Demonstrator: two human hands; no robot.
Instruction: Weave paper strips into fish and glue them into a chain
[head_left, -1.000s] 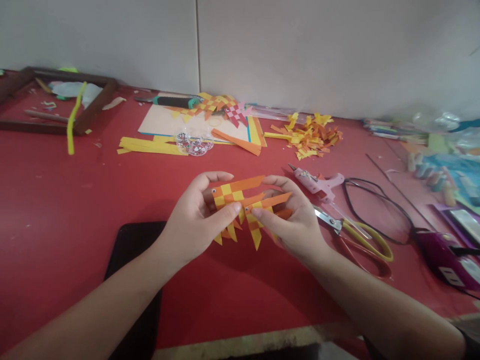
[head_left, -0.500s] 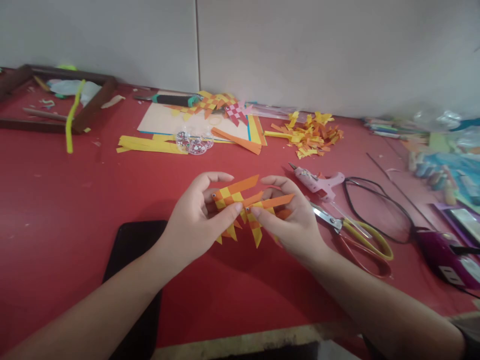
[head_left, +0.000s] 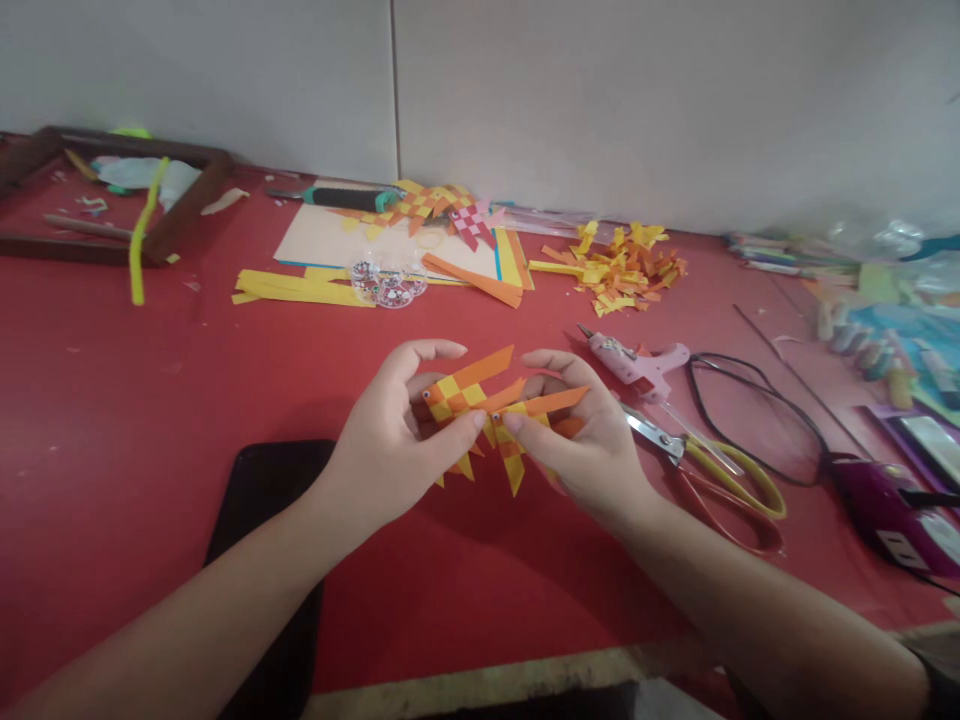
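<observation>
Two woven paper fish in orange and yellow checks, each with a small googly eye, are held side by side above the red table. My left hand pinches the left paper fish between thumb and fingers. The right paper fish is gripped by my right hand, its thumb beside the eye. Orange and yellow strip ends stick out as fins and tails. The two fish overlap or touch in the middle; I cannot tell which. My fingers hide parts of both.
Right of my hands lie a pink glue gun, scissors and a purple power strip. A black phone-like slab lies under my left forearm. Behind are paper scraps, yellow strips, a round clear case and a wooden frame.
The left paper fish has tilted slightly in my left hand. Both hands stay in nearly the same place, and the table things have not moved.
</observation>
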